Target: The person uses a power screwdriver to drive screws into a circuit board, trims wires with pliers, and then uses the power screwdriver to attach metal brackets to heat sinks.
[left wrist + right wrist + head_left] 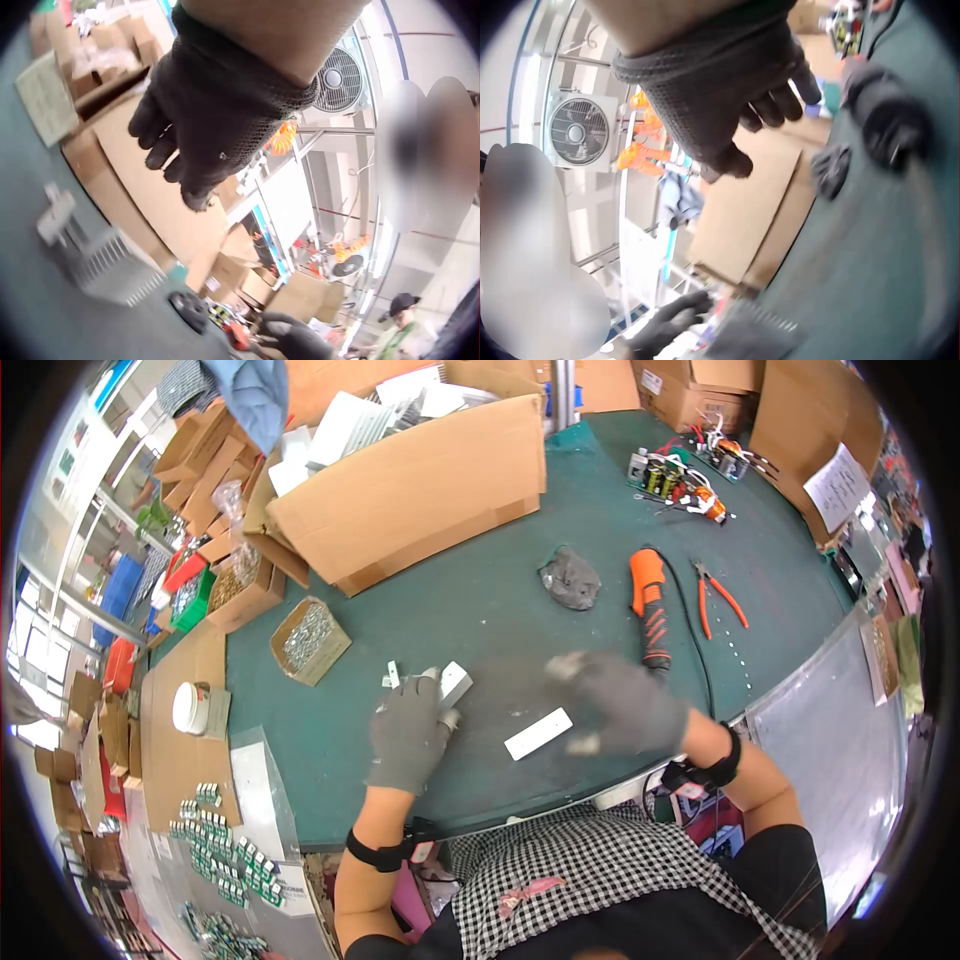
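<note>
My gloved left hand [408, 732] is above the table beside a white finned metal block [455, 684], its fingertips overlapping the block's near side in the head view. From the left wrist, the loosely bent fingers [169, 146] stand apart from the finned block [120, 266], with nothing between them. A small white part [391, 675] lies just beyond that hand. My gloved right hand [632, 705], blurred, hovers right of a flat white bar [538, 734] with small holes. In the right wrist view its fingers [769, 109] are relaxed and hold nothing.
An orange-and-black electric screwdriver [650, 610] with a cord lies beyond the right hand, orange-handled pliers [705, 605] beside it. A dark grey crumpled lump [570, 578] is mid-table. A small carton of screws [311, 642] stands left, and a large carton [410, 495] at the back.
</note>
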A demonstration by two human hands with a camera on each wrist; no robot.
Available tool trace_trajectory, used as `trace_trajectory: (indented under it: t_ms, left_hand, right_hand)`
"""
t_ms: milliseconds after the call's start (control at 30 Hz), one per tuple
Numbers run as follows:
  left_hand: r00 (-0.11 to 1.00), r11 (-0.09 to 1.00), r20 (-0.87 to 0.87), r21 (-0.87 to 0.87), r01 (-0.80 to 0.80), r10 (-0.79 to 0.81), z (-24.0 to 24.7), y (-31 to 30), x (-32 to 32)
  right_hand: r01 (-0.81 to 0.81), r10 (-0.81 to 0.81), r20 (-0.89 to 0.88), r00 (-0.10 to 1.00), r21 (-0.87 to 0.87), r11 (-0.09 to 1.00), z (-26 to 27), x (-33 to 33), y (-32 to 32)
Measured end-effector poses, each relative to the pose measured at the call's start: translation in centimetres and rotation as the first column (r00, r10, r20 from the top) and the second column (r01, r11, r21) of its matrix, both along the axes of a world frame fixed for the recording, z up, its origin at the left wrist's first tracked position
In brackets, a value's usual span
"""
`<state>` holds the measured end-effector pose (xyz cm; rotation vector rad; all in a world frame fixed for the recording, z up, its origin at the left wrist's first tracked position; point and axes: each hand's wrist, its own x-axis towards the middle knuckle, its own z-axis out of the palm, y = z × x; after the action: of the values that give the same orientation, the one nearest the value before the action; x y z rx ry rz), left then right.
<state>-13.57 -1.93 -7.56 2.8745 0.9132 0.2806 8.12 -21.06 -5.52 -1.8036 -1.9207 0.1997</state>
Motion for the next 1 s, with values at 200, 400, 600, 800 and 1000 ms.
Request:
trace_trajectory:
  t_ms: [200, 400, 600, 800, 1000]
  left_hand:
    - [0.941, 0.887, 0.215, -0.333, 0.321, -0.260, -0.6, -2.1, 1.2]
    - [0.896, 0.376, 0.443, -0.825, 0.421, -0.029, -2.3, -1.9, 1.0]
    - [0.919, 0.538, 0.359, -0.748, 0.389, -0.165, 0.4, -3.2, 0.6]
    - [0.882, 0.419, 0.457, -0.782, 0.461, -0.117, -1.3, -4.7, 0.6]
    - [0.890, 0.400, 0.445, -0.801, 0.445, -0.100, -2.2, -5.6, 0.3]
  right_hand:
    - [0.026, -0.048, 0.137, 0.989, 0.155, 0.988, -2.9, -2.6, 2.3]
    - [-0.014, 0.017, 0.018, 1.000, -0.156, 0.988, -4.4, -3.1, 3.0]
    - [0.168, -0.298, -0.463, 0.835, -0.302, 0.939, -4.2, -4.3, 1.5]
    - [0.287, -0.304, -0.821, 0.484, -0.179, 0.941, -2.1, -1.0, -2.8]
    - [0.723, -0.439, -0.898, 0.040, -0.277, 0.633, -1.5, 3.2, -12.2]
